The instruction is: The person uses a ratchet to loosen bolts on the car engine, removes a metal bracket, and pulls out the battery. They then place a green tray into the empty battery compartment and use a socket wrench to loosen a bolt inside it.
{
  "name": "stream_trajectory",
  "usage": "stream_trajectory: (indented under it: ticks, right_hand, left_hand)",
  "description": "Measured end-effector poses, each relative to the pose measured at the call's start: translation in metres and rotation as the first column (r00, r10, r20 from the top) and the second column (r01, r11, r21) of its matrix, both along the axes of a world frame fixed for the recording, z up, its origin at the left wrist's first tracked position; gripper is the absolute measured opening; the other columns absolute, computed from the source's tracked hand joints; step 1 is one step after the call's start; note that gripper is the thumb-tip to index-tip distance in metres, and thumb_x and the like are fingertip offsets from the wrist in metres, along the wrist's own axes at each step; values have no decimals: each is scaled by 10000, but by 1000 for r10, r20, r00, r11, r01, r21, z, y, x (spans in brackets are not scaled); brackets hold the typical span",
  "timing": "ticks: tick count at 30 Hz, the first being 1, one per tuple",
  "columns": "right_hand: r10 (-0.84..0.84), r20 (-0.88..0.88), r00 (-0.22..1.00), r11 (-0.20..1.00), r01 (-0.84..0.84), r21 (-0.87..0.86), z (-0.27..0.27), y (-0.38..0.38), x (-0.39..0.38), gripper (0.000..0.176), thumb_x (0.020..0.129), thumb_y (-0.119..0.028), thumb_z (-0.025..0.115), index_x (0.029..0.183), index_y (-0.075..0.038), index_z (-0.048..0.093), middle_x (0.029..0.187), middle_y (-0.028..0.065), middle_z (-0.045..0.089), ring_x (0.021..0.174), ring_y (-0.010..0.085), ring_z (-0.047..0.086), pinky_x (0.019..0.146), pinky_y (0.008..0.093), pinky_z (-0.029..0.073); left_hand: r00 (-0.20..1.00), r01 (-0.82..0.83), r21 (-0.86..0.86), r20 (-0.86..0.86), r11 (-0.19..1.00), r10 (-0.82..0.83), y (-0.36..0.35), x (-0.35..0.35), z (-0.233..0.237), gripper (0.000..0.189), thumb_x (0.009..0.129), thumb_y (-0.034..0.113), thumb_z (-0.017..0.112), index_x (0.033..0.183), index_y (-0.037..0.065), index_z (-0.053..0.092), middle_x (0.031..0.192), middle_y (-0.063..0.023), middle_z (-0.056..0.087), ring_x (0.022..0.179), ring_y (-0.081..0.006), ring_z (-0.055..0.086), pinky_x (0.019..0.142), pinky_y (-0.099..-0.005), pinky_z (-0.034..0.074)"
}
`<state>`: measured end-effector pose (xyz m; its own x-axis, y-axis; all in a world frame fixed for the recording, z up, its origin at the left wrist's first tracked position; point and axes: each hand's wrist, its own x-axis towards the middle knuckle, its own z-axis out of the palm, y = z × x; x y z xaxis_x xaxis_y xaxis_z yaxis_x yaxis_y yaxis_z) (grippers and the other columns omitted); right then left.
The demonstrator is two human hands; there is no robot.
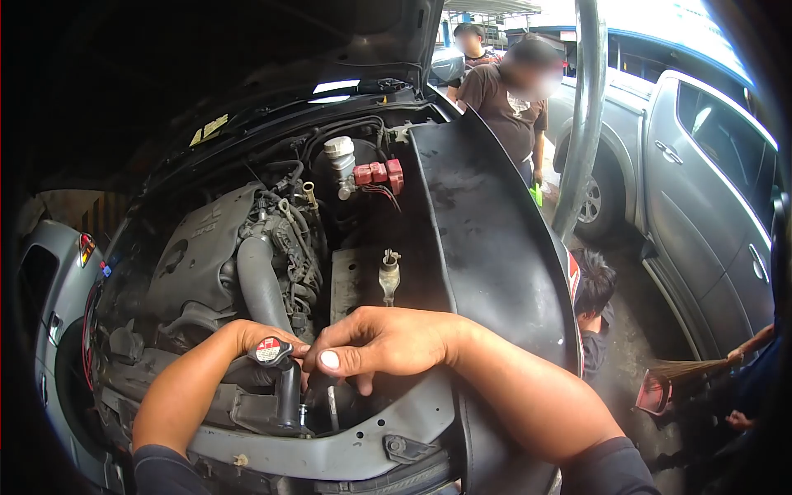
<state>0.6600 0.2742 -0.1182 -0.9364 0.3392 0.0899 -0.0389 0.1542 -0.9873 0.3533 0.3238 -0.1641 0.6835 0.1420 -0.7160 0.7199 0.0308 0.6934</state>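
Both of my hands are low in the engine bay, close together behind the front crossmember (330, 454). My left hand (260, 337) reaches in beside the radiator cap (270, 351), its fingers mostly hidden behind the cap and my other hand. With fingers curled and thumb bent inward, my right hand (363, 346) is closed at the black radiator neck; what it grips is hidden. Just below it, a thin metal rod or tool (332, 407) points downward. Beyond my hands are the grey intake hose (262, 280) and a metal fitting (388, 276).
A black cover (495, 247) lies over the fender. The engine cover (198, 247) and brake fluid reservoir (339, 157) stand farther back. People stand or crouch beyond the fender, near a grey pickup (701, 190). A broom (693, 368) and red dustpan (653, 393) are at right.
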Motion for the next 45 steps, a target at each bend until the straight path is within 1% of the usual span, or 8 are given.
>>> stream_trajectory:
  ticks: [4,10,14,20,23,26,29,45]
  right_hand:
    - [-169,391,905,826,-86,557,-3,1,-9,549,953,-546,595,1105,-30,704,1077,129,703,879,199,667,694,305,562]
    - [-45,-164,985,996,32,-82,1,3,-2,702,932,-618,578,1073,59,698,1040,123,686,854,199,668,719,306,561]
    - [-216,528,821,862,-94,498,1,6,-7,688,945,-597,569,1106,62,685,984,158,693,887,215,682,797,338,558]
    - [3,-64,998,1000,-3,4,7,0,-6,703,933,-667,529,1020,0,733,915,71,686,750,188,649,653,307,557]
    - [-76,538,839,980,-36,196,8,0,-5,721,947,-668,494,1112,1,706,966,153,679,873,220,670,766,364,558]
    - [-187,408,894,796,-105,596,-14,-1,-9,736,924,-675,528,1079,20,715,997,156,700,896,193,673,697,345,563]
    - [14,20,1000,998,-15,63,0,-1,-8,713,935,-653,538,1096,22,703,941,121,701,713,203,661,709,319,548]
    - [-55,463,885,929,-125,349,16,-5,5,716,943,-667,509,1071,9,708,839,121,675,835,215,647,746,363,536]
  left_hand:
    - [991,-136,-40,-15,990,135,-10,6,7,755,1048,575,290,1353,-76,523,1222,-100,701,1164,-207,603,1084,-330,378]
    - [969,-238,-139,-108,961,225,-3,-4,-4,734,1044,559,352,1329,-94,526,1217,-111,702,1148,-205,612,1051,-337,417]
    - [997,-73,-69,35,995,76,-3,9,7,750,1010,536,463,1384,-114,439,1205,-215,671,1118,-277,656,1018,-376,486]
    - [1000,-6,50,13,999,5,-4,2,4,721,1016,601,355,1203,-17,675,1164,-142,698,1091,-253,641,1034,-349,437]
    - [992,-125,-38,5,991,125,-5,6,1,666,1008,538,455,1263,-58,610,1190,-165,688,1107,-270,646,1028,-364,459]
    - [984,-172,22,-32,985,173,-12,8,10,694,1046,558,342,1247,-45,621,1172,-110,706,1096,-228,637,1045,-334,425]
    - [995,-94,-53,36,994,96,-4,2,2,717,1038,573,348,1271,-59,594,1204,-116,697,1123,-222,622,1059,-335,413]
    - [988,-153,-18,-20,988,153,-8,4,4,767,1027,590,371,1361,-91,490,1184,-130,710,1112,-209,636,1028,-338,435]
